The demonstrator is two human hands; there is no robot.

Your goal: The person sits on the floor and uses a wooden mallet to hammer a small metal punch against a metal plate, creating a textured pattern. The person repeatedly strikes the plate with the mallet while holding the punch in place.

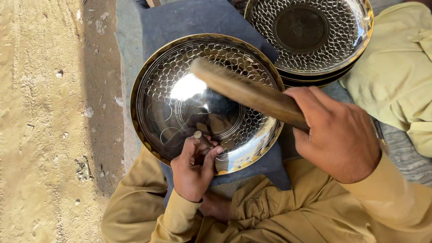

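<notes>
A shiny round metal plate (180, 81) with a gold rim and a scale-like hammered pattern rests on a dark cloth over my lap. My left hand (194, 167) pinches a small metal punch (198, 135) upright against the plate's smooth centre area, near its lower edge. Raised above the plate, a wooden mallet (245, 92) appears blurred, gripped by the handle in my right hand (338, 134).
A stack of similar patterned plates (310, 31) lies at the upper right on the dark cloth (180, 20). A person's yellow-clothed leg (400, 72) sits at the far right. Sandy ground (45, 121) with small stones fills the left side.
</notes>
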